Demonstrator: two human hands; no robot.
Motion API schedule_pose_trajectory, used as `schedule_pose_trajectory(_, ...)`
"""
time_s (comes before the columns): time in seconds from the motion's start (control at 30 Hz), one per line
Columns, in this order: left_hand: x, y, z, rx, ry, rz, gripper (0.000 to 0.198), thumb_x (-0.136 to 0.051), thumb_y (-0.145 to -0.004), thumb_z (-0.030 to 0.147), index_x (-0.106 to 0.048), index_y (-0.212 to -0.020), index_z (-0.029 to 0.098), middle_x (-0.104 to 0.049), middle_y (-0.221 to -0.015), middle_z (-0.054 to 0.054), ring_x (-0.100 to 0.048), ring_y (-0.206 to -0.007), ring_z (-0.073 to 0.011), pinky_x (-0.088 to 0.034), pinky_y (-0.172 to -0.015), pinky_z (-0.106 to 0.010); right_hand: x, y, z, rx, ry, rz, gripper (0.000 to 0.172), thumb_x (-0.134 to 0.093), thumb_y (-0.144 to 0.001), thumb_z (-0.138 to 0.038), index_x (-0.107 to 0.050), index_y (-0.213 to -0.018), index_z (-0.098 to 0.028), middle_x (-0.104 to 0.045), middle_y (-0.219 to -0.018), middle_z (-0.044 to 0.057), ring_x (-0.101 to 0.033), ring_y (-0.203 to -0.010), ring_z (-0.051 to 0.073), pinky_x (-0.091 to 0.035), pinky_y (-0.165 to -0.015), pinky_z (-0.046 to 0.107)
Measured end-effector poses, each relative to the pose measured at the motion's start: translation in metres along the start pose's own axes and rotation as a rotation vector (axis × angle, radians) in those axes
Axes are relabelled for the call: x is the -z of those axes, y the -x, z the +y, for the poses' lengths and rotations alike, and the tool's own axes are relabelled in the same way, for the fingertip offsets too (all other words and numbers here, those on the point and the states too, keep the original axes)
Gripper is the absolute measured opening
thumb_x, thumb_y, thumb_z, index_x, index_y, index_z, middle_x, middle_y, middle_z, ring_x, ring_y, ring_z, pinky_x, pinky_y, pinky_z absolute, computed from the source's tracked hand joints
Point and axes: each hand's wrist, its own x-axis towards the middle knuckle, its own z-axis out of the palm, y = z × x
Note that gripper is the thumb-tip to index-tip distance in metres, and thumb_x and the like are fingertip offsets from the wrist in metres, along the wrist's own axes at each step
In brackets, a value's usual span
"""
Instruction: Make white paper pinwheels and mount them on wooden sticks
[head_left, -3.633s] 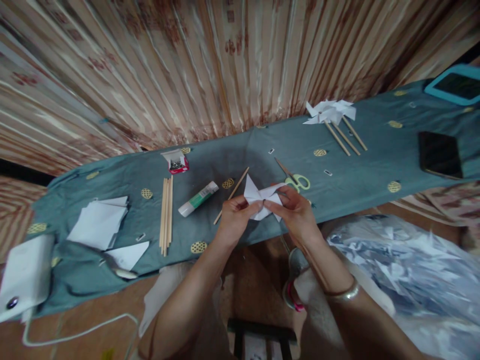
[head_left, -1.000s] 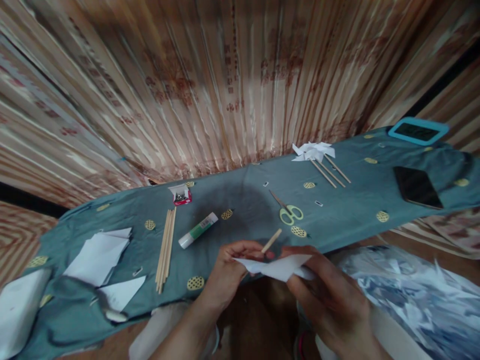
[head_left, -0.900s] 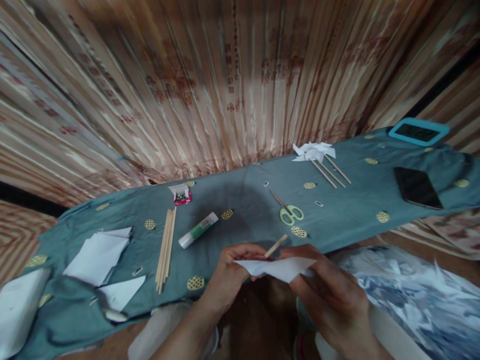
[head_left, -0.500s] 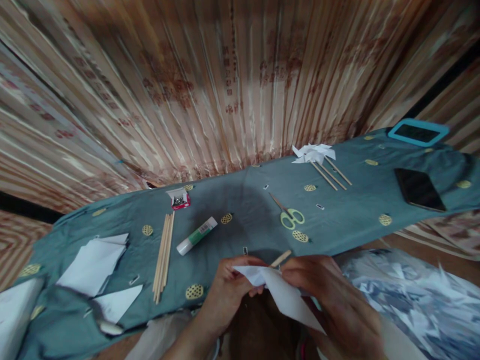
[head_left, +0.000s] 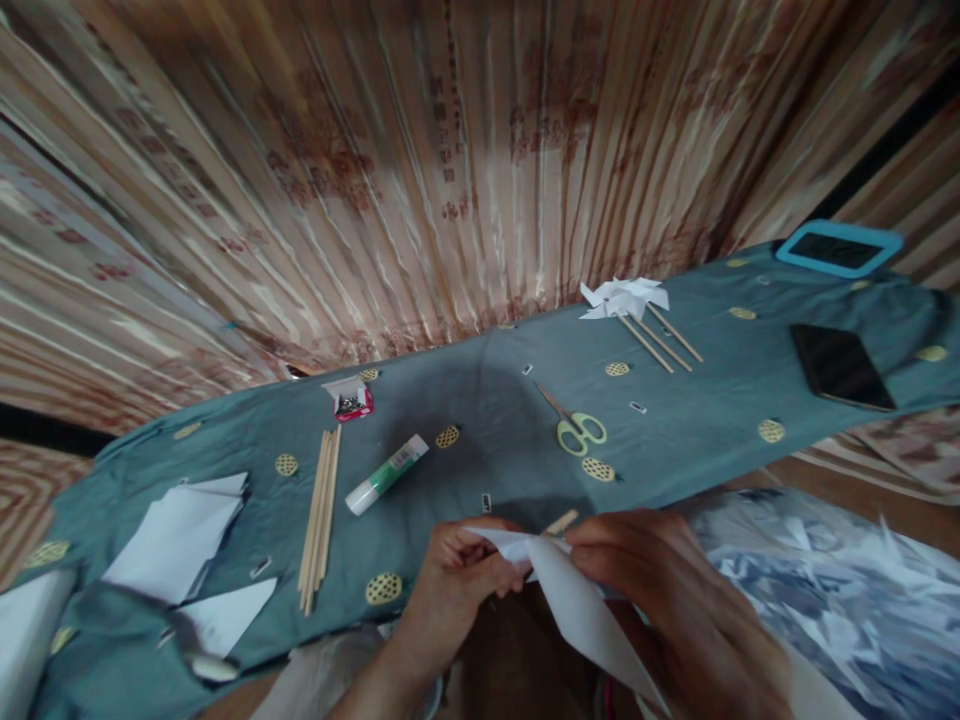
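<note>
My left hand (head_left: 463, 578) is closed, its thumb and fingers pinching one corner of a folded white paper pinwheel (head_left: 574, 605). My right hand (head_left: 667, 585) grips the same pinwheel from the other side with bent fingers, and one paper blade curls down below it. The end of a wooden stick (head_left: 561, 522) pokes out behind the paper, between the hands; the rest of it is hidden. Beyond the hands lies a pair of green-handled scissors (head_left: 580, 433). A glue stick (head_left: 386, 475) rests on the cloth to the left.
Several wooden sticks (head_left: 320, 520) and an opened red box of small metal pins (head_left: 351, 402) lie left of the glue. White paper sheets (head_left: 176, 535) are farther left. Finished pinwheels (head_left: 624, 297), a dark phone (head_left: 840, 367) and a blue-framed device (head_left: 838, 248) sit right.
Both hands keep hold of the pinwheel, with slight finger movement. The right hand has shifted a little down and right. The whole view has tilted slightly.
</note>
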Motion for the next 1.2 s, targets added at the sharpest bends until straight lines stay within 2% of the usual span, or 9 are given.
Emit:
schedule_pose_trajectory(0.23,-0.001,-0.001,0.000,0.000,0.004,-0.009,0.014,-0.075,-0.065,0.027,-0.071,-0.060,0.015,-0.055,-0.048,0.002,-0.042,-0.046,-0.0061,-0.031,-0.049,-0.019,0.001,-0.001,0.002,0.005,0.002,-0.011,0.015,-0.051,-0.088,-0.011,-0.064,-0.094,-0.016,-0.072,-0.082,0.005,-0.067,-0.079,0.014,-0.050,-0.071,0.023)
schedule_pose_trajectory(0.4,-0.003,0.000,0.003,0.003,0.004,0.014,0.019,-0.076,-0.062,0.025,-0.065,-0.050,0.015,-0.053,-0.046,0.003,-0.041,-0.045,-0.0056,-0.030,-0.048,-0.019,0.000,0.004,0.002,-0.067,-0.114,0.017,0.024,-0.054,-0.082,-0.006,-0.063,-0.101,-0.017,-0.072,-0.087,0.005,-0.068,-0.082,0.016,-0.052,-0.073,0.026)
schedule_pose_trajectory(0.47,-0.002,-0.001,0.004,-0.009,-0.013,0.021,0.017,-0.077,-0.061,0.026,-0.067,-0.052,0.015,-0.054,-0.046,0.002,-0.042,-0.045,-0.0060,-0.030,-0.048,-0.019,-0.002,0.008,0.003,-0.159,-0.208,0.022,0.031,-0.055,-0.078,-0.005,-0.062,-0.104,-0.020,-0.072,-0.090,0.004,-0.068,-0.086,0.017,-0.054,-0.075,0.027)
schedule_pose_trajectory(0.53,0.000,-0.004,0.003,-0.031,-0.042,0.028,0.015,-0.078,-0.061,0.026,-0.070,-0.055,0.015,-0.055,-0.047,0.002,-0.043,-0.046,-0.0065,-0.030,-0.048,-0.020,-0.007,0.012,0.007,-0.352,-0.295,0.033,0.032,-0.055,-0.077,-0.005,-0.064,-0.101,-0.024,-0.073,-0.090,0.002,-0.069,-0.085,0.017,-0.055,-0.072,0.026)
schedule_pose_trajectory(0.63,0.003,-0.009,-0.002,-0.040,-0.069,0.019,0.015,-0.077,-0.064,0.029,-0.074,-0.062,0.015,-0.055,-0.049,0.001,-0.042,-0.047,-0.0062,-0.030,-0.049,-0.020,-0.018,0.015,0.019,-0.693,-0.442,0.074,0.016,-0.064,-0.077,-0.014,-0.069,-0.087,-0.025,-0.073,-0.084,-0.001,-0.068,-0.073,0.014,-0.053,-0.063,0.021)
schedule_pose_trajectory(0.7,0.005,-0.013,-0.007,-0.020,-0.021,0.014,0.019,-0.077,-0.066,0.033,-0.077,-0.072,0.015,-0.058,-0.053,0.000,-0.042,-0.048,-0.0060,-0.031,-0.051,-0.021,-0.027,0.015,0.031,-0.822,-0.586,0.100,0.006,-0.071,-0.075,-0.024,-0.070,-0.080,-0.021,-0.074,-0.082,0.002,-0.067,-0.073,0.015,-0.053,-0.067,0.024)
schedule_pose_trajectory(0.83,0.004,-0.017,-0.014,0.026,0.121,0.019,0.031,-0.077,-0.066,0.037,-0.078,-0.088,0.015,-0.059,-0.059,-0.001,-0.044,-0.052,-0.0065,-0.029,-0.051,-0.020,-0.041,0.011,0.051,-0.972,-0.836,0.098,0.025,-0.080,-0.064,-0.038,-0.065,-0.066,-0.018,-0.066,-0.060,-0.001,-0.058,-0.055,0.012,-0.047,-0.054,0.023)
schedule_pose_trajectory(0.97,0.000,-0.018,-0.019,0.019,0.193,0.042,0.037,-0.083,-0.057,0.032,-0.078,-0.089,0.013,-0.060,-0.060,-0.003,-0.046,-0.056,-0.0075,-0.031,-0.052,-0.020,-0.046,0.008,0.058,-1.098,-0.985,0.065,0.032,-0.085,-0.054,-0.037,-0.065,-0.067,-0.018,-0.067,-0.062,-0.002,-0.059,-0.058,0.012,-0.047,-0.059,0.025)
schedule_pose_trajectory(1.2,-0.005,-0.008,-0.029,0.040,0.306,0.116,0.042,-0.088,-0.047,0.025,-0.078,-0.086,0.014,-0.068,-0.071,-0.006,-0.051,-0.060,-0.0073,-0.036,-0.054,-0.018,-0.055,0.010,0.064,-1.159,-1.061,0.018,0.037,-0.088,-0.045,-0.037,-0.065,-0.066,-0.017,-0.068,-0.061,-0.001,-0.061,-0.059,0.013,-0.047,-0.064,0.026)
